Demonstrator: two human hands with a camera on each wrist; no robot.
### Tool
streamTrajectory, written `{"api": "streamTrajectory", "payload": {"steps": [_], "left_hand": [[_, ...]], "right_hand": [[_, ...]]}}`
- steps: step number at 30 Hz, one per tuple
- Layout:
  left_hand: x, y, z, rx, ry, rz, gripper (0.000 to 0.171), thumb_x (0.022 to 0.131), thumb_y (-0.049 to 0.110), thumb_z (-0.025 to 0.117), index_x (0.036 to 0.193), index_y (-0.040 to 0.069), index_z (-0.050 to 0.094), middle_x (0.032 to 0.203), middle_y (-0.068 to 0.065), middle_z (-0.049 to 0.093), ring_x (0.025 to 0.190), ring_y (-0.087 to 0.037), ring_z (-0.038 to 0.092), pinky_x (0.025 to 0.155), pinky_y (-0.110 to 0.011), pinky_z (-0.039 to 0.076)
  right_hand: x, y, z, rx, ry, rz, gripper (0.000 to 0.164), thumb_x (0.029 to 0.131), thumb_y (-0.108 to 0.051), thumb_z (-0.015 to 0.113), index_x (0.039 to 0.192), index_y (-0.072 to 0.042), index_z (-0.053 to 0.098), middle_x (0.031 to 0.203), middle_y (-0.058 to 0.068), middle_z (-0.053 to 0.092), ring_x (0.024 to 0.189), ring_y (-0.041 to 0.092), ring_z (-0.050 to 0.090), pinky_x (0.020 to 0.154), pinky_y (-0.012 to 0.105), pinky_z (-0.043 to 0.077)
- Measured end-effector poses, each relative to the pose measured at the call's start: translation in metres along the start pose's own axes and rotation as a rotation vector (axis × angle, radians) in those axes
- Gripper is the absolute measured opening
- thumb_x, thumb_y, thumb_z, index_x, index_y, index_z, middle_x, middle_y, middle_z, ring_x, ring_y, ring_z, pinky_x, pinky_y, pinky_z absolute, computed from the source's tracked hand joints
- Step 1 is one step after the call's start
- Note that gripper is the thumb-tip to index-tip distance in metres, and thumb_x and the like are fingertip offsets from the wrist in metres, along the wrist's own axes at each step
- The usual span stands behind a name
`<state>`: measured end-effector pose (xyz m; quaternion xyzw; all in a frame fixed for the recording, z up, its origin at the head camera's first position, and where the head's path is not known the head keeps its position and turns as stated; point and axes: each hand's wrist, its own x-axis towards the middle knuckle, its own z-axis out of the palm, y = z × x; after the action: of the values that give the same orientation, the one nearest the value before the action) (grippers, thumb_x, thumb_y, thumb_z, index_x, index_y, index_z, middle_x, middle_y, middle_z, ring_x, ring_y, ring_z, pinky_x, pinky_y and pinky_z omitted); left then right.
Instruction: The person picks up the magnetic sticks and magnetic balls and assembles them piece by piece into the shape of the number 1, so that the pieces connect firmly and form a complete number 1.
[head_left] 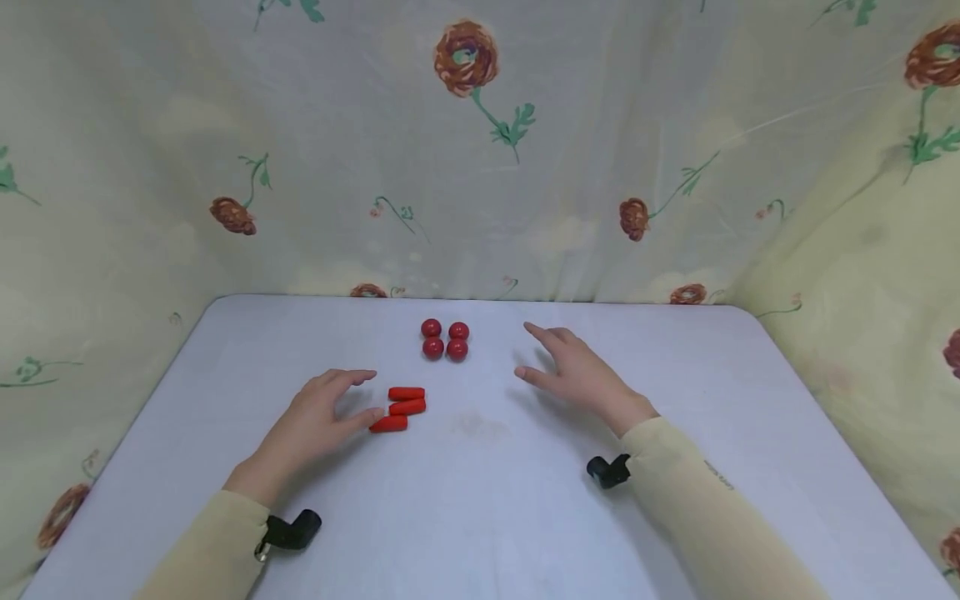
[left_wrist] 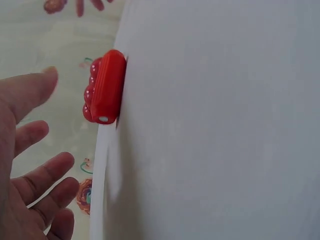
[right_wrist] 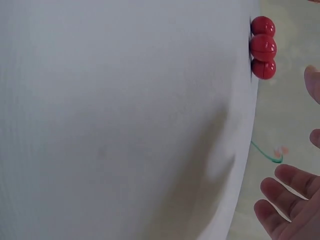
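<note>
Three short red rods (head_left: 407,407) with tapered ends lie side by side near the middle of the white table. My left hand (head_left: 318,421) is just left of them, fingers spread and nothing in its grasp; its thumb tip overlaps the nearest rod in the head view. In the left wrist view a rod (left_wrist: 109,87) shows a pale spot on its end. Several shiny dark red balls (head_left: 457,349) sit clustered behind the rods. To the right of the balls hovers my right hand (head_left: 573,371), fingers apart and holding nothing. The right wrist view shows balls (right_wrist: 263,47) beyond its fingertips.
The white table (head_left: 480,517) has rounded far corners. A pale flowered cloth (head_left: 337,150) hangs behind it and along both sides. Each wrist carries a small black camera, one (head_left: 294,530) on the left and one (head_left: 607,472) on the right.
</note>
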<state>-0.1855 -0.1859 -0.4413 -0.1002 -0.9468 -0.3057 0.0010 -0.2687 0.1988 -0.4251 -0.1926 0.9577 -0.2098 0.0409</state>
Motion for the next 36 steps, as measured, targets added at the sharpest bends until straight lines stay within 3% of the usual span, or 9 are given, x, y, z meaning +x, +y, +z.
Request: {"api": "streamTrajectory", "payload": {"steps": [9,18,26,36], "left_hand": [[-0.007,-0.005,0.018,-0.114,0.019,-0.004,0.054,0.085,0.043,0.077,0.130,0.019,0.061,0.121,0.000,0.060,0.110,-0.022,0.056,0.093,-0.046,0.049],[-0.011,-0.013,0.030,-0.151,0.103,0.052,0.035,0.083,0.032,0.081,0.113,0.020,0.068,0.107,0.006,0.063,0.096,-0.015,0.057,0.083,-0.039,0.051],[-0.008,-0.016,0.036,-0.140,0.098,0.059,0.022,0.084,0.027,0.081,0.103,0.027,0.071,0.101,0.011,0.064,0.096,-0.012,0.058,0.086,-0.038,0.050],[-0.010,-0.017,0.037,-0.130,0.099,0.035,0.020,0.083,0.027,0.081,0.101,0.028,0.071,0.099,0.013,0.064,0.096,-0.011,0.059,0.086,-0.038,0.050]], "right_hand": [[-0.003,-0.005,0.012,0.045,0.024,-0.010,0.080,0.089,-0.068,0.056,0.154,-0.027,0.034,0.143,0.011,0.045,0.131,0.027,0.045,0.107,0.048,0.037],[0.004,-0.011,0.019,0.062,0.038,-0.044,0.072,0.092,-0.061,0.057,0.152,-0.028,0.038,0.141,0.007,0.047,0.127,0.023,0.049,0.105,0.045,0.039],[0.031,-0.025,0.027,0.110,0.014,-0.085,0.066,0.094,-0.054,0.061,0.149,-0.024,0.043,0.140,0.006,0.051,0.122,0.021,0.054,0.101,0.043,0.043],[0.060,-0.045,0.042,0.123,-0.018,-0.120,0.057,0.094,-0.043,0.065,0.145,-0.024,0.049,0.133,0.002,0.056,0.118,0.017,0.054,0.099,0.037,0.046]]}}
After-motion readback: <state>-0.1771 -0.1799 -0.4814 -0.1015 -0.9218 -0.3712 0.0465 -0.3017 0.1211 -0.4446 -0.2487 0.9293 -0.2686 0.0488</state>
